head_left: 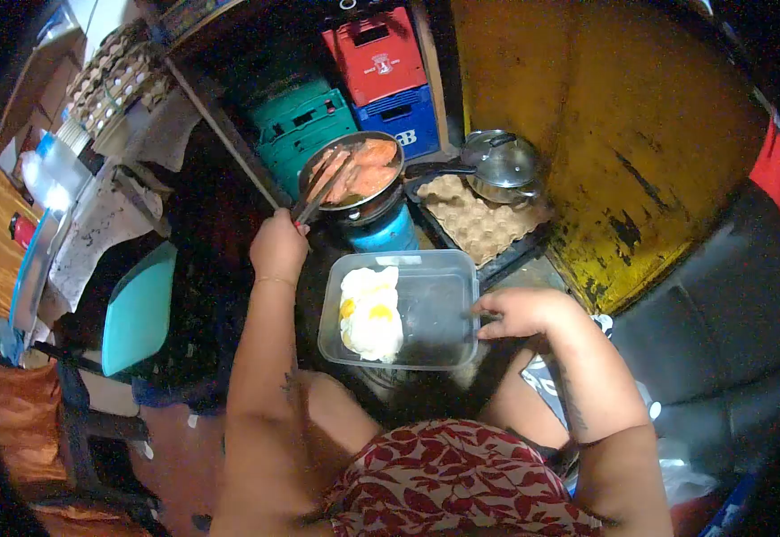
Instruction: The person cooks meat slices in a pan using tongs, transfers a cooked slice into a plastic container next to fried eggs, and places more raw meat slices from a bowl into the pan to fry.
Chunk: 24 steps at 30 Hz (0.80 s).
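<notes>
My left hand (278, 246) is closed around the handle end of metal tongs (326, 186). The tongs reach into a frying pan (311, 199) and lie across reddish-orange slices of meat (374, 179). That pan sits over a blue stove (390, 234), with its handle pointing right. In front of me, a clear plastic container (439, 309) holds several fried eggs (374, 318) in its left part. My right hand (520, 313) grips the container's right rim, with the thumb and fingers partly hidden.
Right of the stove, a glass-lidded pot (502, 166) stands by an egg carton (479, 219) on a dark tray. Red (377, 58), blue (399, 118) and green (305, 125) crates are stacked behind. Stacked egg trays (117, 80) stand far left; a yellow panel (605, 134) rises right.
</notes>
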### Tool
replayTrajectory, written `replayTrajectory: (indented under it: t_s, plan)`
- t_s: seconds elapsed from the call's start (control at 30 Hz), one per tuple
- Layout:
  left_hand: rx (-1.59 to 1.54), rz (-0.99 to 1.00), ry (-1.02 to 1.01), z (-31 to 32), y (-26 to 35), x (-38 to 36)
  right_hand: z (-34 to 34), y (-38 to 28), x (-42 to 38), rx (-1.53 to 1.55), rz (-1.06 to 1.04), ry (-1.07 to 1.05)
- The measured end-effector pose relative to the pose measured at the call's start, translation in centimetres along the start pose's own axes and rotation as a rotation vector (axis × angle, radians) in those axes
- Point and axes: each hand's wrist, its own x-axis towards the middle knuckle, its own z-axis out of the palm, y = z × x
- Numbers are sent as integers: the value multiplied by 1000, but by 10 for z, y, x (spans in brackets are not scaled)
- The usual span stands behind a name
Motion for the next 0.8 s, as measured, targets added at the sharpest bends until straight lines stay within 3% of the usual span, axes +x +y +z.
replayTrajectory:
  t_s: [0.17,0.53,0.77,0.8]
  plan:
    - [-105,-82,-12,27,-27,-21,1,-10,3,-45,31,-80]
    - [-116,5,-60,15,-24,-29,-1,-41,5,-42,231,-96]
    - [-34,130,-3,46,13,8,0,-44,12,-142,259,-186]
    - [28,164,-95,32,25,8,1,-42,12,-108,259,-169]
